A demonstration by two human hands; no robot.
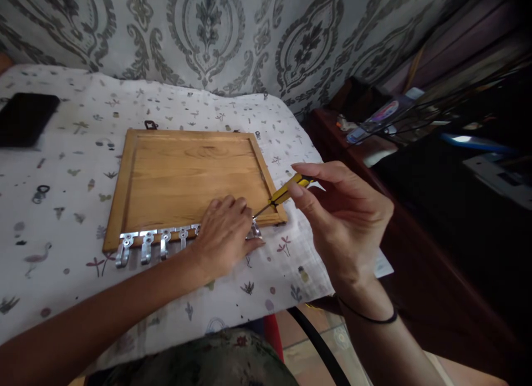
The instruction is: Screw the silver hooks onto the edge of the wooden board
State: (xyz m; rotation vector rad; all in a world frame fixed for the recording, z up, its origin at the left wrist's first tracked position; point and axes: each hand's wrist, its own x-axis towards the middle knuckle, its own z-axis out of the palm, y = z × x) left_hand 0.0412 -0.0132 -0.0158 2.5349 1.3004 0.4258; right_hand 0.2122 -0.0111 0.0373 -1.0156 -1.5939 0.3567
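Note:
A wooden board point(195, 170) with a raised frame lies flat on the patterned cloth. Along its near edge runs a row of silver metal hooks point(165, 242), partly hidden by my left hand point(224, 231). That hand presses down on the board's near edge, its fingers bent over the wood and its thumb beside the rightmost hook point(255, 229). My right hand point(349, 214) pinches the handle of a yellow and black screwdriver point(286, 191) between thumb and fingers. The screwdriver slants down to the left, its tip at the rightmost hook by the board's near right corner.
A black phone point(27, 119) lies on the cloth point(78, 175) at the left. Behind the table hangs a grey patterned curtain point(257, 37). To the right stands a dark cabinet point(449, 253) with a clear bottle point(382, 116) and other objects on it.

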